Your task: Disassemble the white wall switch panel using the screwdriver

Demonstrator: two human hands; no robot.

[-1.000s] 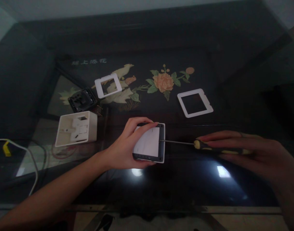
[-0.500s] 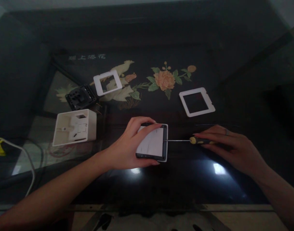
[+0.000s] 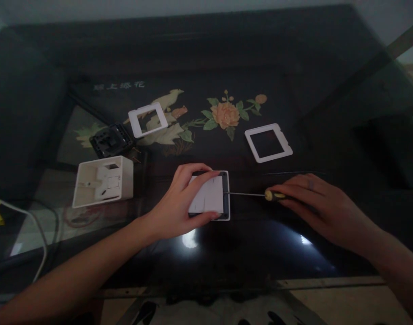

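My left hand (image 3: pixel 179 201) grips a square switch or socket panel (image 3: pixel 208 198) from its left side, thumb and fingers closed over its edges. The panel has a pale back, a dark border and a white outer rim. In my right hand (image 3: pixel 323 203) is a screwdriver (image 3: pixel 272 195) with a yellow and dark handle, held level. Its thin metal shaft points left, and the tip touches the panel's dark right border. My left palm covers the panel's left part; my right fingers hide the rear of the handle.
An open white box (image 3: pixel 103 181) stands at left. Behind it lie a black mechanism (image 3: pixel 112 141) and several screws (image 3: pixel 136 154). White square frames lie at back left (image 3: pixel 134 121) and right (image 3: pixel 254 151). A white cable (image 3: pixel 37 225) with a yellow tag runs along the left of the glossy table (image 3: pixel 206 54).
The view has shifted slightly, so most things sit a little further left. The panel lies flatter; the screwdriver tip is still at its right border and both grips hold.
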